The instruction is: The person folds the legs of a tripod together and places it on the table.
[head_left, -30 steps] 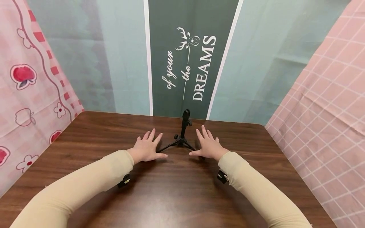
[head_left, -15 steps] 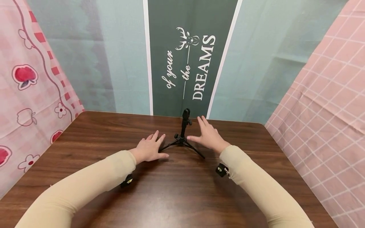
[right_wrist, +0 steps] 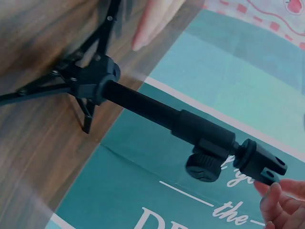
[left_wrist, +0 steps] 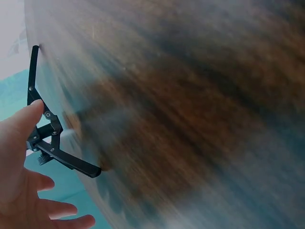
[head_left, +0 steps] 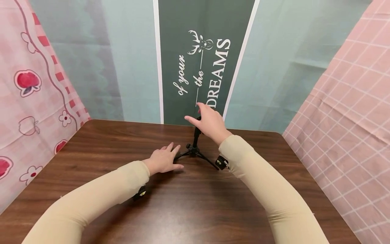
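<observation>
A small black tripod stand (head_left: 195, 140) stands upright on the wooden table, its legs spread. My left hand (head_left: 163, 160) is low beside its left leg, palm down with fingers spread; in the left wrist view the thumb overlaps the folding legs (left_wrist: 76, 164). My right hand (head_left: 211, 123) is raised at the stand's top, thumb and index finger held apart, hiding most of the head. In the right wrist view, the fingertips (right_wrist: 272, 195) are right at the forked head (right_wrist: 259, 162), above the ridged knob (right_wrist: 204, 167).
The brown wooden table (head_left: 182, 210) ends at a cloth backdrop (head_left: 138, 67) with white lettering. Pink cloths hang at the left (head_left: 39, 101) and right (head_left: 350, 118). A small black camera sits under each wrist.
My right hand has risen from beside the stand's right leg to its top, moving left over the head. My left hand has shifted slightly right. The stand has stayed in place.
</observation>
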`<state>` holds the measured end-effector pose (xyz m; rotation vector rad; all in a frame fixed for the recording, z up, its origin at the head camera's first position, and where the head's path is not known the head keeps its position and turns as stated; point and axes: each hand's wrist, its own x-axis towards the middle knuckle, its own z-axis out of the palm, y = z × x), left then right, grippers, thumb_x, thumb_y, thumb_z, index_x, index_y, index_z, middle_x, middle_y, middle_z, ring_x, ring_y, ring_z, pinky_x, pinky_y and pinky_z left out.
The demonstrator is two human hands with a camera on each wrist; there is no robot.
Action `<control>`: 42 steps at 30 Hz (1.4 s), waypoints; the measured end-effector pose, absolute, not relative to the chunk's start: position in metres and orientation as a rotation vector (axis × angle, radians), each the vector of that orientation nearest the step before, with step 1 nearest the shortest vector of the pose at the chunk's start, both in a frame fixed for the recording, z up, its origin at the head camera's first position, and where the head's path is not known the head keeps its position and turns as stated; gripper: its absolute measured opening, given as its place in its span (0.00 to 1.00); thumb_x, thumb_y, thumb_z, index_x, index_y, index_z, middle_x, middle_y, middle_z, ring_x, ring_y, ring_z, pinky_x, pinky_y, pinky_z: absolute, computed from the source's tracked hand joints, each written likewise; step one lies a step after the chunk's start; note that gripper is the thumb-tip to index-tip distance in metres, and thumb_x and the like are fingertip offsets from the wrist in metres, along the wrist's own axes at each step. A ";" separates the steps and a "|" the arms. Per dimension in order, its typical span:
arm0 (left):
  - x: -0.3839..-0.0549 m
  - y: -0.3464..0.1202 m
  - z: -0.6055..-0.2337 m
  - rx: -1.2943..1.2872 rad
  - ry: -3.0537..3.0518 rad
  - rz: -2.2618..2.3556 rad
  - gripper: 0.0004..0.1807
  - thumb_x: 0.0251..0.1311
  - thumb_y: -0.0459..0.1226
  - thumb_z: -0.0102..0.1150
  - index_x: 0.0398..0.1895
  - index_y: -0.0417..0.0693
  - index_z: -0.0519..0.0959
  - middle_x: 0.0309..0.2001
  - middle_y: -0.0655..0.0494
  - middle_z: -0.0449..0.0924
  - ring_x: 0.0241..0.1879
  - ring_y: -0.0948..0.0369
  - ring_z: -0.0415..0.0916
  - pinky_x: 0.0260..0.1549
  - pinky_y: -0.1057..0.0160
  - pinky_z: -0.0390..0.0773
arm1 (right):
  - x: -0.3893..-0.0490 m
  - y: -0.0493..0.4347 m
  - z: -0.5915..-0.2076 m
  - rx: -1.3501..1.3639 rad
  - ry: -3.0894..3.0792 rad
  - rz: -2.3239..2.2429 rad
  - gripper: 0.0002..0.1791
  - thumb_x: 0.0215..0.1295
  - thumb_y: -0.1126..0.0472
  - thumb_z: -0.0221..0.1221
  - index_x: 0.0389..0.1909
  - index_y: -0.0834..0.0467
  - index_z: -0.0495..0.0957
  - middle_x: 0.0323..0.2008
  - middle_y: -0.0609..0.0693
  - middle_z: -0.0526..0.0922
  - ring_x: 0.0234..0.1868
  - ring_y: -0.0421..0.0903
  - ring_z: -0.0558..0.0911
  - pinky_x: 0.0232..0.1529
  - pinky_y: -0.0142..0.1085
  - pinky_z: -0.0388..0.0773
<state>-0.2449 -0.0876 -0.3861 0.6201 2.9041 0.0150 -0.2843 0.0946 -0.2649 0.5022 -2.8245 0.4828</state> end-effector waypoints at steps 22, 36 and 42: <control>-0.251 -0.069 -0.397 0.588 2.970 0.221 0.27 0.63 0.53 0.53 0.55 0.43 0.75 0.54 0.45 0.74 0.44 0.52 0.77 0.36 0.53 0.78 | -0.295 0.094 -0.272 0.566 -3.109 0.470 0.13 0.69 0.52 0.52 0.32 0.58 0.70 0.21 0.52 0.76 0.17 0.39 0.78 0.30 0.37 0.71; -0.274 -0.069 -0.402 0.131 2.329 1.269 0.25 0.73 0.46 0.37 0.34 0.32 0.75 0.25 0.47 0.75 0.16 0.61 0.78 0.16 0.67 0.74 | -0.298 0.089 -0.279 0.532 -3.050 0.472 0.12 0.69 0.53 0.53 0.34 0.59 0.69 0.21 0.51 0.75 0.18 0.42 0.81 0.33 0.37 0.75; -0.275 -0.069 -0.412 0.085 2.230 1.393 0.27 0.72 0.48 0.38 0.29 0.34 0.74 0.18 0.51 0.72 0.15 0.63 0.77 0.12 0.70 0.70 | -0.298 0.090 -0.280 0.586 -3.027 0.475 0.16 0.64 0.49 0.57 0.31 0.58 0.69 0.19 0.50 0.76 0.14 0.39 0.78 0.27 0.36 0.73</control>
